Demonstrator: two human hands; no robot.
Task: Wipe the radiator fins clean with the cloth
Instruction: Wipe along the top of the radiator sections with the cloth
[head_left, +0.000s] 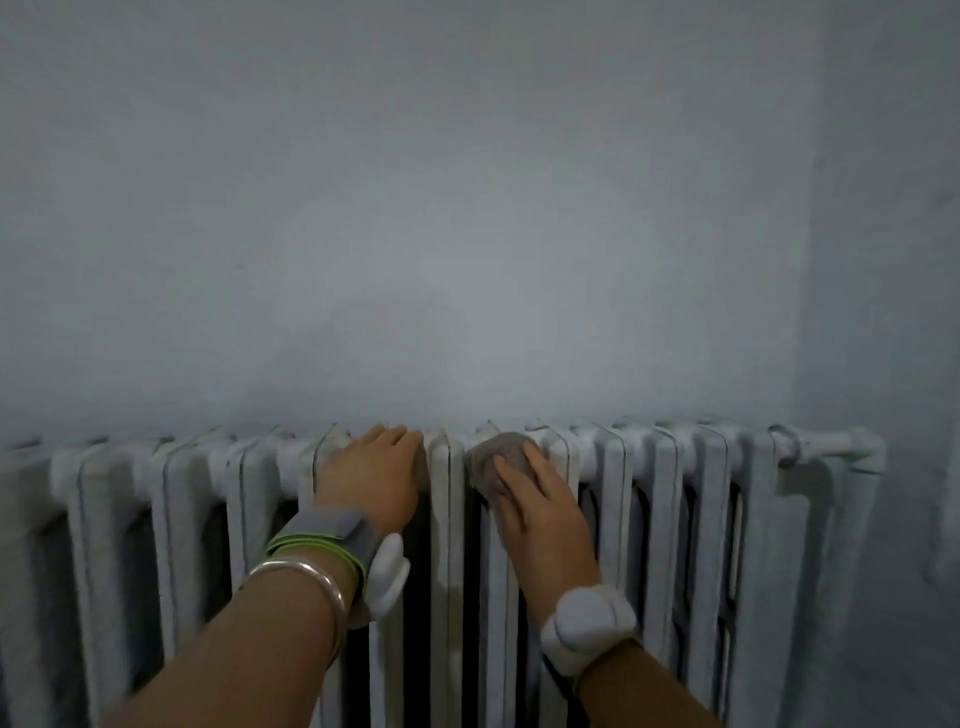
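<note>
White radiator, grey wall | left hand rests atop | right hand presses cloth | both grips flat-fingered

You've got a matt, chalky white-painted metal radiator, a soft, fuzzy grey fabric cloth, a glossy smooth metal bangle & a matt, slightly rough plaster wall.

No writing, label, brand mark, number or sign can be read anywhere in the head view. The radiator, the cloth, the wall, the grey strap with green edging on the left wrist and the white band on the right wrist all show plain surfaces. The picture is dim and soft, so fine print could not be told.
</note>
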